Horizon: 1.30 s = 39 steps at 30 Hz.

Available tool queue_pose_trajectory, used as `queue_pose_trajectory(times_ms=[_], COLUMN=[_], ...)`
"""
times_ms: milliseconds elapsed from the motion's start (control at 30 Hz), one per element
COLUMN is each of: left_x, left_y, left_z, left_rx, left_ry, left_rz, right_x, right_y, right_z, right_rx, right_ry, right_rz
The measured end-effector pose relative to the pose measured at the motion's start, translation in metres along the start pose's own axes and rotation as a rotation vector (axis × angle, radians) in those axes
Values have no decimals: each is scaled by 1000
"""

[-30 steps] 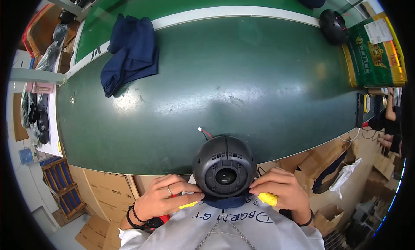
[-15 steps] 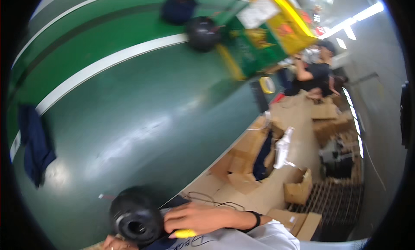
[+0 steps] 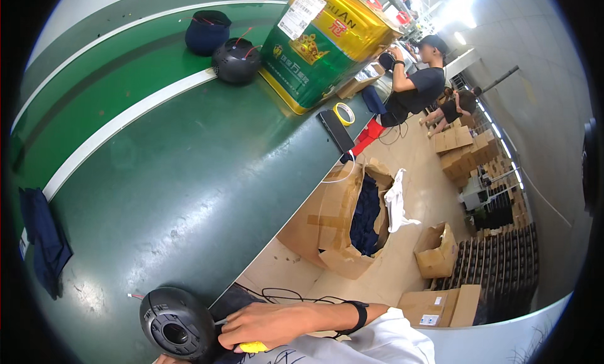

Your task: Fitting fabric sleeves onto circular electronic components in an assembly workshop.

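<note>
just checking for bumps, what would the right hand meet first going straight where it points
The right hand would most likely meet the black ball first, close by on its left; whether the two already touch is hard to tell.

Factory workshop, green workbench (image 3: 170, 169), stacked cartons (image 3: 470, 155)

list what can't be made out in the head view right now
Left hand: head view, mostly cut off by the lower edge; grip unclear.
Yellow thing: head view, partly covered by the right hand; its kind unclear.
Black ball: head view, its own body hides the far side.
Large open box: head view, heaped navy cloth hides its bottom.
Far person in black: head view, too small to tell what the hands do.
</note>
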<state>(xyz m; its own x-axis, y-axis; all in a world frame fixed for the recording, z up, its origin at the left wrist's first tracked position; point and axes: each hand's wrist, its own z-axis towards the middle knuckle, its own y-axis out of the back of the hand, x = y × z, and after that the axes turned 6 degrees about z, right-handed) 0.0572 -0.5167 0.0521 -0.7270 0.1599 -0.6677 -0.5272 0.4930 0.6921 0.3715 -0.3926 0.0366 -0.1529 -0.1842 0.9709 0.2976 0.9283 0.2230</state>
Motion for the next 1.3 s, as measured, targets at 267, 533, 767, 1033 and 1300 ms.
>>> queue_pose_trajectory(times_ms=[267, 533, 767, 1033, 1300], left_x=[-18, 6, 18, 14, 21], left_y=[-15, -32, -25, -8, 5], left_z=[7, 0, 11, 10, 17], left_rx=[10, -39, -183, -388, -390], left_ry=[98, 17, -53, -130, -130], left_rz=[-10, 76, 7, -105, -172], right_x=[-11, -14, -15, -3, 2], right_y=[-13, 4, 11, 19, 27], right_z=[-10, 1, 12, 10, 23], right_rx=[-26, -30, -104, -198, -250], right_ry=[-148, -155, -131, -1, 14], right_rz=[-350, -261, -136, -137, -71])
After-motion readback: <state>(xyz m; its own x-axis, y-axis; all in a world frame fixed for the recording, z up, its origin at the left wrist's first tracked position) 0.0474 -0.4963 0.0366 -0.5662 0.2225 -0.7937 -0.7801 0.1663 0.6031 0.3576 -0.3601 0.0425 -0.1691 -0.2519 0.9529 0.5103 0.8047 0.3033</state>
